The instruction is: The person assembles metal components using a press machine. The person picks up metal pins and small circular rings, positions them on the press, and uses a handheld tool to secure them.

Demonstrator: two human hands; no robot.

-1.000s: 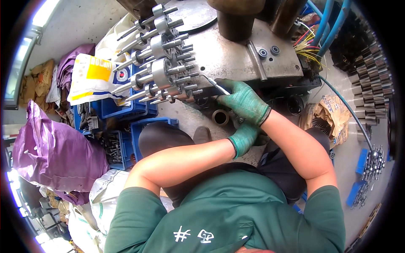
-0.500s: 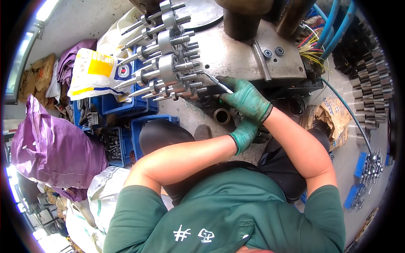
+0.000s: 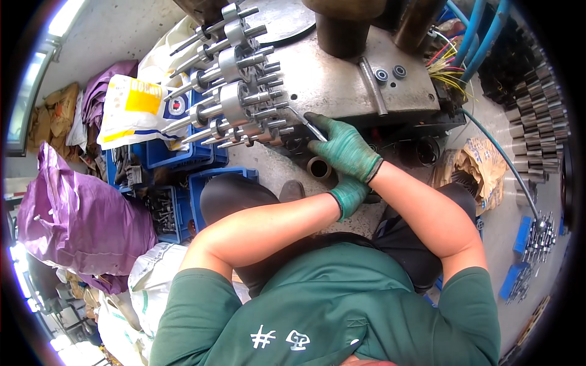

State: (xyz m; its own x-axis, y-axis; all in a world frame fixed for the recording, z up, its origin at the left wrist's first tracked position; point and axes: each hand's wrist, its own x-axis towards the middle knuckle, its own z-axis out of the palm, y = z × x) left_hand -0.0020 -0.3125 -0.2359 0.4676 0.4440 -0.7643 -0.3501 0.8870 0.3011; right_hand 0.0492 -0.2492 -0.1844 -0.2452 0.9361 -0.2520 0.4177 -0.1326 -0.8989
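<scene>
My right hand [image 3: 347,151], in a green glove, is closed around a slim metal rod with a bent tip [image 3: 315,132]. The tip reaches the shaft ends at the near right side of a stack of steel shafts with round collars [image 3: 233,102]. Whether it touches them I cannot tell. My left hand [image 3: 351,197], also in a green glove, crosses beneath my right wrist. Its fingers are hidden there, so its hold does not show. Just left of my hands, below the machine, is a round metal ring or tube end [image 3: 318,168].
A metal machine table [image 3: 342,85] carries a loose steel bar [image 3: 373,86] and two small bearings [image 3: 381,75]. Blue crates [image 3: 174,210] with metal parts stand left, beside a purple sack [image 3: 79,216]. Blue hoses [image 3: 476,36] and stacked steel cylinders [image 3: 537,122] are at the right.
My right hand has shifted slightly left with the rod, which now slopes more steeply. My left hand stays crossed under the right wrist. The whole view has moved a little.
</scene>
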